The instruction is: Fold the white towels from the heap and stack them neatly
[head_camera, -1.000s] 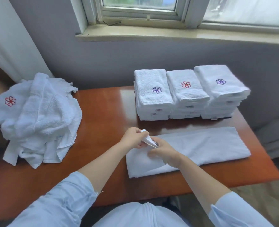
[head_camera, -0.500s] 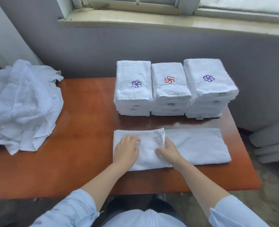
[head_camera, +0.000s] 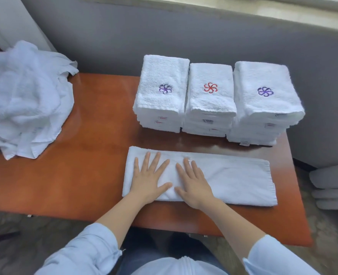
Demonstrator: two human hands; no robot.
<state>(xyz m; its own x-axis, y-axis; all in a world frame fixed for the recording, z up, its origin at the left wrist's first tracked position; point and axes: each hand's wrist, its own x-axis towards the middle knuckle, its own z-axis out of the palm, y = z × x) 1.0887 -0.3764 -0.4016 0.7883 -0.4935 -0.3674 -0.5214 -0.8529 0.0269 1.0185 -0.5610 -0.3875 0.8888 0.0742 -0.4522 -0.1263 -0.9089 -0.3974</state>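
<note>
Head view. The towel (head_camera: 233,179) lies flat as a long strip on the desk (head_camera: 96,135), near its 6 o'clock edge. Its long axis runs from 9 to 3 o'clock, and the 3 o'clock end sits a little nearer the person. The left hand (head_camera: 148,179) and right hand (head_camera: 194,183) rest side by side, palms down, on the 9 o'clock half. The fingers (head_camera: 147,158) are straight and spread, pointing to 12 o'clock. They press the cloth and grasp nothing.

Step in hand, as judged: smoothing the strip, whose 9 o'clock part looks doubled over, before the next crosswise fold. The next move likely calls for pinching the free corners at 3 o'clock and carrying that end over towards 9 o'clock, edges matched. The finished packet would then go on a stack.

Three stacks (head_camera: 209,92) of folded towels stand in a row at 12 o'clock of the strip, near it but apart, each top towel showing a flower emblem. The heap (head_camera: 25,96) sits at 10 o'clock, overhanging the desk's 9 o'clock end.
</note>
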